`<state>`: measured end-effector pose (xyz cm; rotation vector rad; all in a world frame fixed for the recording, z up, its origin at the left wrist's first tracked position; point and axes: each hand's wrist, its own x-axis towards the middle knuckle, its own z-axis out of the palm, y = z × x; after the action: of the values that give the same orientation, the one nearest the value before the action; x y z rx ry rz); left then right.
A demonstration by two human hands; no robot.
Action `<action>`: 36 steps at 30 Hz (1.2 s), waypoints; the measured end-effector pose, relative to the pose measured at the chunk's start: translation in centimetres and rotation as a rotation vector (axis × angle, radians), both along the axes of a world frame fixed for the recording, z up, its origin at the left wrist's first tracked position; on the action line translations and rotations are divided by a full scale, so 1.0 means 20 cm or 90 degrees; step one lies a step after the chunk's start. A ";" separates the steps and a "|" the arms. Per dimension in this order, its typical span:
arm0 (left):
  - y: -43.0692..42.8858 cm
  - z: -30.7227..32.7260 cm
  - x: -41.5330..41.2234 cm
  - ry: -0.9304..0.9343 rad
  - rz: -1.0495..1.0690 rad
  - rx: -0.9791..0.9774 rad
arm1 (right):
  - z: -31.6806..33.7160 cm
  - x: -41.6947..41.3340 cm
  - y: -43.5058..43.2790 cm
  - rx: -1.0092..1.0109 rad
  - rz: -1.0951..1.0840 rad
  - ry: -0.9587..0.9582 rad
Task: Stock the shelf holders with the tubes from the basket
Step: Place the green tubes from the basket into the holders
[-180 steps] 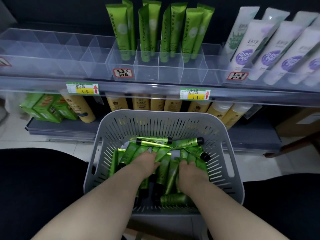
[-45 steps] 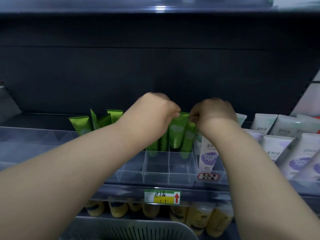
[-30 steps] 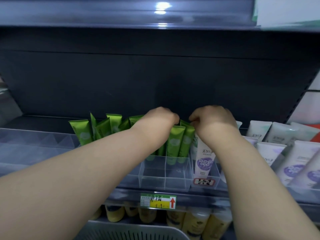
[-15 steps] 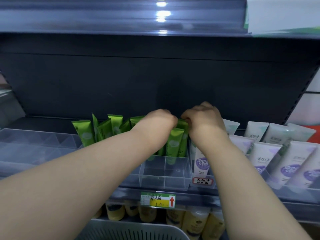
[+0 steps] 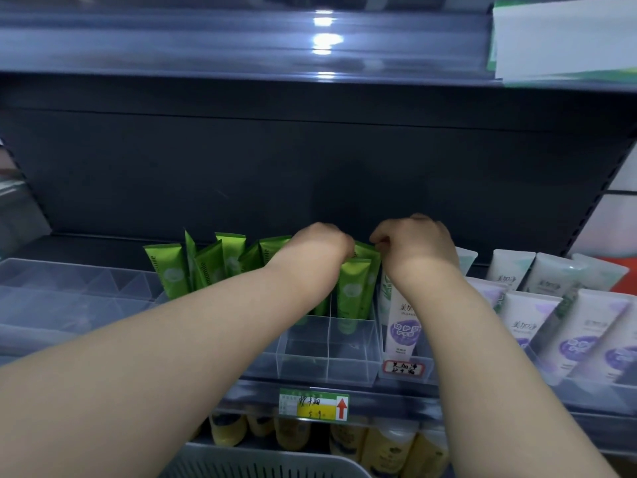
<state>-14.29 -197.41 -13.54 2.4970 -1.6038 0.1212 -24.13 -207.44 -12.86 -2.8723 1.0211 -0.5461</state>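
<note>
Head view: at centre, the right hand [image 5: 413, 243] pinches the crimped top of an upright green plastic tube [image 5: 368, 253] standing in the clear plastic divided shelf holders [image 5: 327, 353]. The left hand [image 5: 320, 246] curls just beside it, fingers hidden, so its grip is unclear. White purple-labelled tubes [image 5: 403, 326] marked 美加净 crowd in at 3 o'clock. The grey slotted basket [image 5: 262, 467] sits at 6. The hands, nearly touching before, now stand slightly apart.

Single view: a head-worn wide-angle camera, close up to the shelf [image 5: 396, 403], facing its dark back panel [image 5: 310, 160] head-on and tilted slightly down. Forearms enter from the bottom edge. The left hand [image 5: 320, 244] and right hand [image 5: 413, 243] meet mid-frame at the green tubes [image 5: 355, 288] in the clear holders [image 5: 327, 353]. The upper shelf edge [image 5: 206, 39] spans the top, and the basket rim [image 5: 262, 465] just shows at the bottom. Straight lines bow toward the frame sides.
</note>
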 end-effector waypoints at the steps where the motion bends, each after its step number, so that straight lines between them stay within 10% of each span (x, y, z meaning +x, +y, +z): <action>1: 0.00 0.00 0.01 -0.023 -0.018 -0.026 | 0.00 0.00 0.00 0.007 0.001 0.002; 19: 0.61 -0.03 -0.09 -0.055 -0.137 -0.139 | 0.11 -0.14 0.42 -0.139 0.125 -0.033; 36: 1.56 -0.76 -0.19 -0.023 -0.001 0.062 | -0.58 -0.43 1.10 0.176 0.099 0.267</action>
<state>-18.17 -166.22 -28.82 2.5804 -1.6636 0.0919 -32.69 -185.40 -24.50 -2.8313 0.8191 0.2040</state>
